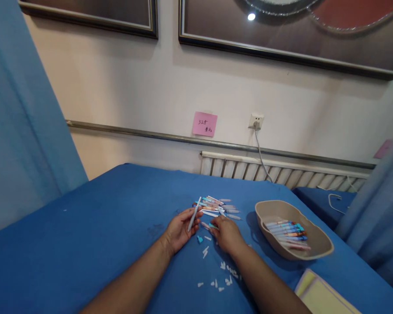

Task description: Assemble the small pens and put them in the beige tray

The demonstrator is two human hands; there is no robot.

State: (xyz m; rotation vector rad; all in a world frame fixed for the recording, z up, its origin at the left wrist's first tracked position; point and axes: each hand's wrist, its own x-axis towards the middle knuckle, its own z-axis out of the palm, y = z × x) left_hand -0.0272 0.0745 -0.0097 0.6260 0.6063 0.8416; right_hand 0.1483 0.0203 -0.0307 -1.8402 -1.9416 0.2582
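Note:
My left hand (178, 231) is turned palm up, its fingers closed around a slim pen (194, 215) with a white upper barrel and a greyish lower end. The pen stands tilted. Just to the right, my right hand (228, 234) reaches down to the blue cloth, thumb and fingers pinching a small teal pen part (212, 226); its far side is hidden by the fingers. Beyond both hands lies a loose pile of pen parts (212, 203), white, teal and orange-brown. Between my forearms are another teal piece (200, 239) and several small white pieces (229, 281).
A beige basket (317, 257) holding several pens stands at the right. Nearer me lies a yellow pad (327, 298). The blue-covered bed (101, 235) meets a wall with a radiator (229, 168) and metal rail (150, 135). Blue curtains (29, 122) hang on both sides.

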